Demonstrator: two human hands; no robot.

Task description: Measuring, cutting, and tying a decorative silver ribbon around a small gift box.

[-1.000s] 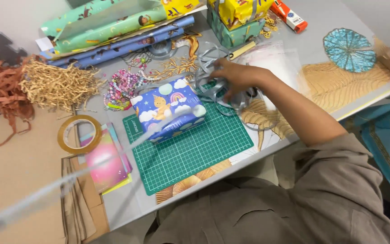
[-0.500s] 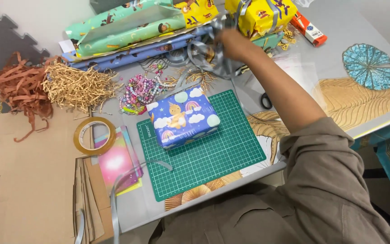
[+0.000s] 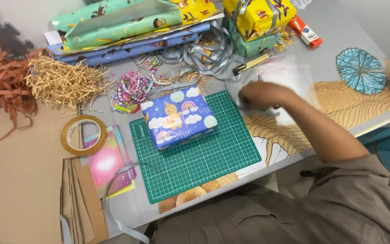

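With my right hand (image 3: 260, 96), blurred so I cannot tell its grip, over scissors (image 3: 267, 110) right of the green cutting mat (image 3: 195, 158), I should seat the handles firmly before lifting.

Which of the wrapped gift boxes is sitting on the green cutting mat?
The blue box with clouds and rainbows; it alone lies on the mat. The yellow box sits stacked at the table's far edge.

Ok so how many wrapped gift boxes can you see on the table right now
3: a blue box with clouds on the green cutting mat; a yellow box stacked on a teal box at the far edge. Others may be hidden.
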